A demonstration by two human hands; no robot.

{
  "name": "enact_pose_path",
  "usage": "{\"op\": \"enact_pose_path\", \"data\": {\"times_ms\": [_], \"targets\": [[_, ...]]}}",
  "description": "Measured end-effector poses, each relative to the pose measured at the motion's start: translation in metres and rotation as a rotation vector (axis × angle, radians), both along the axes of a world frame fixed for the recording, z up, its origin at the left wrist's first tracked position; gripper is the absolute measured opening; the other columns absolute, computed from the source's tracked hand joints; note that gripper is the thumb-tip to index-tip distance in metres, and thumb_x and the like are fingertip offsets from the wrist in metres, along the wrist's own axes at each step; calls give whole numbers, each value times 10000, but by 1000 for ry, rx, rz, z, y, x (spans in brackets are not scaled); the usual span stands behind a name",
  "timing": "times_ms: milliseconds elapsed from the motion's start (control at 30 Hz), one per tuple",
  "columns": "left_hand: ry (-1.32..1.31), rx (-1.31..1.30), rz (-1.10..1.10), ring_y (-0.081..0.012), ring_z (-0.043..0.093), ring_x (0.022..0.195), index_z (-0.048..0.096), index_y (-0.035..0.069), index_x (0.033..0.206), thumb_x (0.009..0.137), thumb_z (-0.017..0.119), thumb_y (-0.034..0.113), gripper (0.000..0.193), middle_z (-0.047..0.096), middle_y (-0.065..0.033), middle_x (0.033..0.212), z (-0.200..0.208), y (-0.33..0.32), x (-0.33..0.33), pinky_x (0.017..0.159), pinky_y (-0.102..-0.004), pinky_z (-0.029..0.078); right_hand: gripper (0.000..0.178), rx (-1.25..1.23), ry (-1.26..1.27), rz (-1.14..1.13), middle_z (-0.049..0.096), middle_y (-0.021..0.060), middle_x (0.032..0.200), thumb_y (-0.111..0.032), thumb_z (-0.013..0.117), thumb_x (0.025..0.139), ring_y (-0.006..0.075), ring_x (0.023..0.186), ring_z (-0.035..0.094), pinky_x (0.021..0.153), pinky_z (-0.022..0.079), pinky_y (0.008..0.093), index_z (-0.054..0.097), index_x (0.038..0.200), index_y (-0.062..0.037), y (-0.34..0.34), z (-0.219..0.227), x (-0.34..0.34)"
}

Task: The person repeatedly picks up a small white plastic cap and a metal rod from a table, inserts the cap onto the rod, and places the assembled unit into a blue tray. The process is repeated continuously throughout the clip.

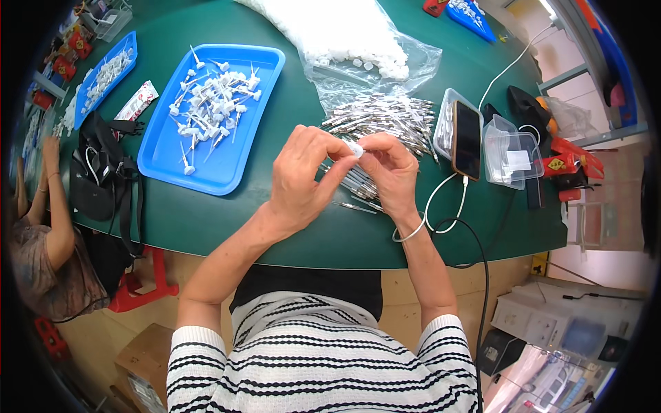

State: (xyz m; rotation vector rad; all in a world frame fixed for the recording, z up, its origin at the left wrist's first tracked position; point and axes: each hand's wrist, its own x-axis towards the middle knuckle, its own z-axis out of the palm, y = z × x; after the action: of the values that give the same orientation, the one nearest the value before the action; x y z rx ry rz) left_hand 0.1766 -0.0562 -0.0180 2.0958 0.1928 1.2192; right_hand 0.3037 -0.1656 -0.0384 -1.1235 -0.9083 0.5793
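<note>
My left hand (pixel 301 175) and my right hand (pixel 391 172) meet over the green table, both closed at the fingertips. Pinched between them is a small white plastic cap (pixel 355 149); whether a metal rod is joined to it is hidden by my fingers. Beneath and beyond my hands lies a heap of thin metal rods (pixel 385 118), some poking out below my right hand. Left of my hands, a blue tray (pixel 237 168) holds many white caps with thin stems (pixel 213 103). Farther off, a clear plastic bag (pixel 344 41) spills loose white caps.
Right of the rods, a phone (pixel 467 141) leans on a clear container, with a white cable (pixel 441 226) looping near my right wrist. Another clear box (pixel 506 148) stands beside it. A black bag (pixel 103 179) lies left, near another person's arm (pixel 58 199).
</note>
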Motion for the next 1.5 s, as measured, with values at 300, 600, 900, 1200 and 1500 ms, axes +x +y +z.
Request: {"op": "enact_pose_path", "data": {"times_ms": [300,600,900,1200,1500], "targets": [[112,-614,-219,-98,451,639,559,11,852,888,618,100,114,527,-9,724,-7,-3,-1,567,-250,376,158,-11,117,40,609,27,922,44,674,823,95,859,570,779,469,230,652,969,-13,0,-8,-1],[148,-905,-402,-29,432,700,546,33,906,970,540,214,192,499,35,782,-11,-1,-4,620,-189,360,163,3,261,57,618,23,934,51,667,827,90,862,589,790,485,227,649,972,-20,0,-12,1],[228,-924,-570,-44,448,624,517,77,873,1001,470,296,258,505,27,706,-4,3,-2,576,-197,375,174,25,87,103,615,65,969,91,654,806,139,926,580,828,466,263,658,944,-15,5,-3,-2],[366,-170,305,-120,550,602,613,63,863,955,526,201,187,569,-33,658,11,61,-27,554,-285,409,176,-141,-205,-251,668,49,967,-37,635,855,115,893,602,768,464,253,658,1026,-8,-7,12,16],[449,339,526,-258,593,749,655,49,854,832,675,166,121,616,-79,790,16,90,-56,643,-377,459,113,-429,-1042,-74,588,83,789,-57,693,734,251,774,562,678,468,332,651,837,-32,-62,22,-11]]}}
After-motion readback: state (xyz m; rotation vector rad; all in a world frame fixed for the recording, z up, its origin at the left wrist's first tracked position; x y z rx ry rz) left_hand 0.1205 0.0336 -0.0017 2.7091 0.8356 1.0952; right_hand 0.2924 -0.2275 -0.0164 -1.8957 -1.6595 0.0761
